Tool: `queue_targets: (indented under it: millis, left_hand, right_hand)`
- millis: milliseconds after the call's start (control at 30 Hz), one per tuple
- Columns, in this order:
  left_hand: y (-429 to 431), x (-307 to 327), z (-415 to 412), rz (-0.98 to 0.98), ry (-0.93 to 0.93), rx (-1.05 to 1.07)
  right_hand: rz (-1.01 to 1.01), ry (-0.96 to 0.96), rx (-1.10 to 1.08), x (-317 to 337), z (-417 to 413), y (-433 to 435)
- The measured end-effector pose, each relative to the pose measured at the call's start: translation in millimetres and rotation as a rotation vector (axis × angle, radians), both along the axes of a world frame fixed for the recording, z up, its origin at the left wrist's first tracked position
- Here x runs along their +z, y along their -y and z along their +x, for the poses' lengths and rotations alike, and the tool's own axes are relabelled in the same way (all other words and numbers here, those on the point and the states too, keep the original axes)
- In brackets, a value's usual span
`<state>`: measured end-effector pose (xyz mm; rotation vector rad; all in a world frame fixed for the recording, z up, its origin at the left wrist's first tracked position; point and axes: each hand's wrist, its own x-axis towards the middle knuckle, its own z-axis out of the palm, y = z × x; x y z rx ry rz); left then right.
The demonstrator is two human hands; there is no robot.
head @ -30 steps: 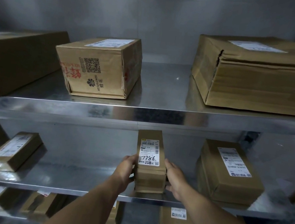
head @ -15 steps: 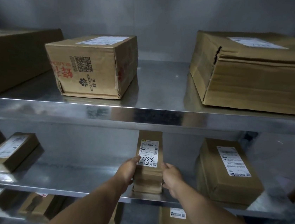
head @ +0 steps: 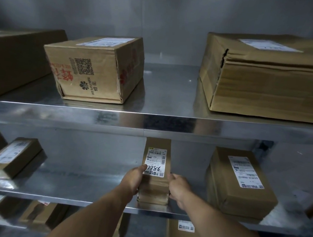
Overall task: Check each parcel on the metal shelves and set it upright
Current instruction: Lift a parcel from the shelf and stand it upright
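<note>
A narrow brown parcel [head: 157, 155] with a white label marked 7786 stands on end on the middle metal shelf [head: 84, 194], its label facing me. My left hand [head: 133, 180] grips its left side with the thumb on the label. My right hand [head: 177, 189] grips its right side. The parcel's base sits near the shelf's front edge.
On the middle shelf, a flat labelled parcel [head: 240, 182] lies to the right and a small one [head: 12, 156] to the left. The top shelf holds a printed box [head: 95, 68], a large box [head: 273, 77] and a long box [head: 12, 59]. More parcels lie below.
The parcel has tipped from leaning toward me to standing straighter and sits a little further back on the shelf. Both hands stayed on its sides. My view shifted slightly upward.
</note>
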<state>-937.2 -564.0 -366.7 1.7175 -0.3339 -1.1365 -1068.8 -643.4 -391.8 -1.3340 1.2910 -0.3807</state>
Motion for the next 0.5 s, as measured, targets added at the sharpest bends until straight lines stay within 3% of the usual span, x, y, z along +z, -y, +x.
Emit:
queue_targets:
  millis: [500]
  left_hand:
    - [-6.1,9.1,-13.2,0.039,0.037,0.01]
  right_hand:
    - [-0.045,-0.023,0.04,1.9,-4.3,0.4]
